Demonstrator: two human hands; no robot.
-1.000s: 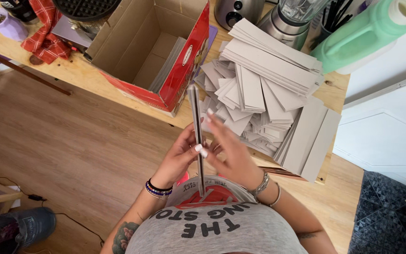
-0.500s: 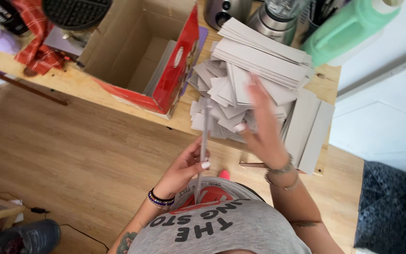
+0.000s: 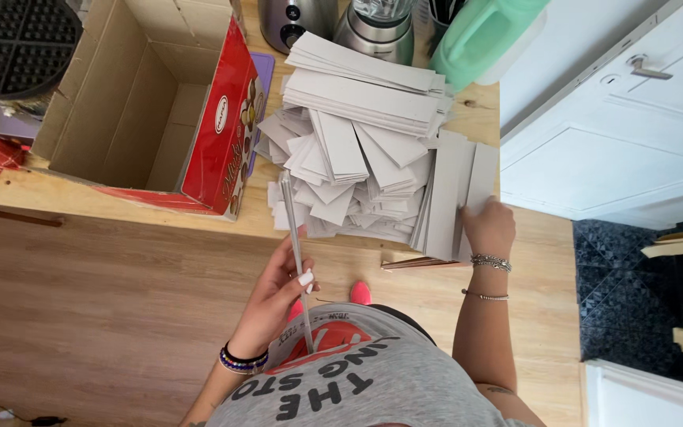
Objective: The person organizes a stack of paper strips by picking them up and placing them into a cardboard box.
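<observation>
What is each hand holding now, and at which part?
The left hand grips a thin grey cardboard strip, seen edge-on, near its middle. The right hand rests on long grey cardboard sheets, gripping nothing visibly.

A second ago I had both hands together on the thin grey strip [image 3: 295, 251], seen edge-on in front of my chest. Now only my left hand [image 3: 278, 296] grips it, fingers closed round it, its upper end reaching over the near edge of the wooden table [image 3: 120, 202]. My right hand [image 3: 488, 228] has let go and travelled out to the right: half a second ago it was over the middle of the heap of grey card pieces [image 3: 357, 170], and now it rests on the long flat sheets [image 3: 456, 194] at the heap's right side, near the table's near right corner. My head has also shifted, so the cardboard box [image 3: 132, 103] sits further left in view.
</observation>
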